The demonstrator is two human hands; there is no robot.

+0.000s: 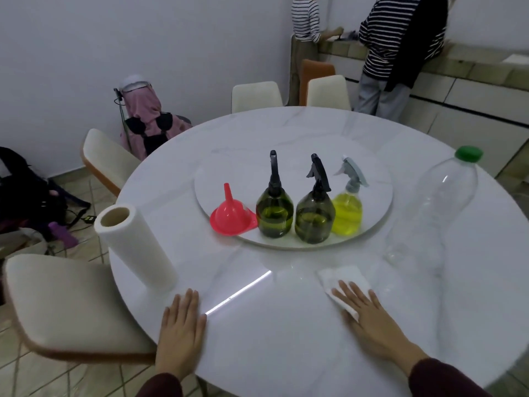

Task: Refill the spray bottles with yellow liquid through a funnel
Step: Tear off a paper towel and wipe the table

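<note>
On the round table (pixel 286 333) our right hand (pixel 369 313) presses flat on a paper towel (pixel 340 277), fingers straight, while our left hand (pixel 183 325) rests open near the edge, holding nothing. Three capped spray bottles (pixel 315 217) stand on the turntable (pixel 372 179), part-filled with yellow liquid, the red funnel (pixel 230 217) upturned beside them. We judge filling done and wiping underway; next we need to sweep the towel across.

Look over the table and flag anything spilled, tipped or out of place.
Little stands out. The red funnel sits mouth-down, spout up, overhanging the turntable's edge. The big clear bottle looks empty and is capped. No puddle shows; the right hand presses a paper towel flat on the table, perhaps wiping.
</note>
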